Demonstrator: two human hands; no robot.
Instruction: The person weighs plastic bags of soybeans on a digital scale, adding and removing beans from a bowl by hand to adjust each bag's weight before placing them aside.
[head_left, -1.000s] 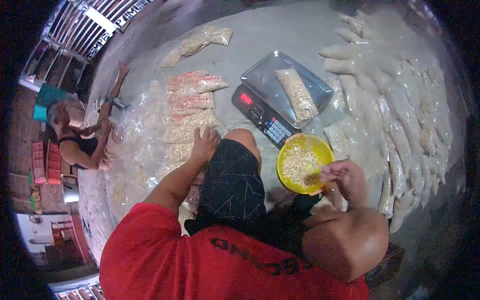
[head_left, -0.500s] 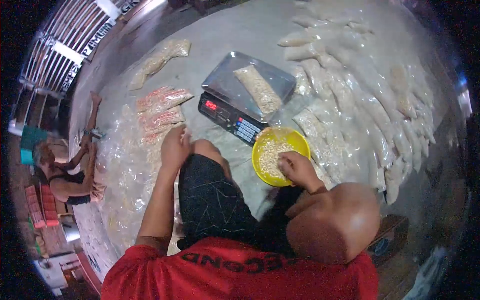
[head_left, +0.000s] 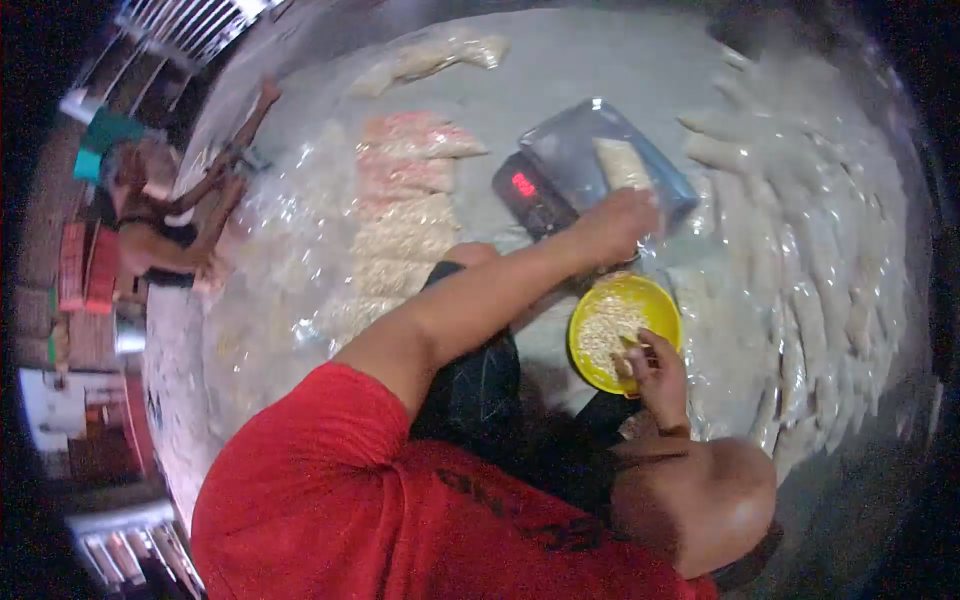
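Note:
A clear plastic bag of pale beans (head_left: 620, 165) lies on the metal pan of a digital scale (head_left: 570, 140), whose red display is lit but blurred. My left hand (head_left: 625, 225) reaches across to the scale, its fingers closed around the near end of that bag and partly smeared by motion. Below the scale sits a yellow bowl (head_left: 676, 325) with loose pale beans (head_left: 606, 330) in it. My right hand (head_left: 662, 375) is at the bowl's right side, fingers apart and slightly bent over the beans.
Many filled bags (head_left: 800, 290) lie in rows on the right. More bags, some with red print (head_left: 410, 135), lie left of the scale, and another long bag (head_left: 440, 60) lies farther back. A person (head_left: 170, 220) sits at far left near a red crate (head_left: 88, 265).
My left hand has moved from beside my knee to the bag on the scale. My right hand's fingers have spread at the bowl. The view has shifted, so things appear farther right.

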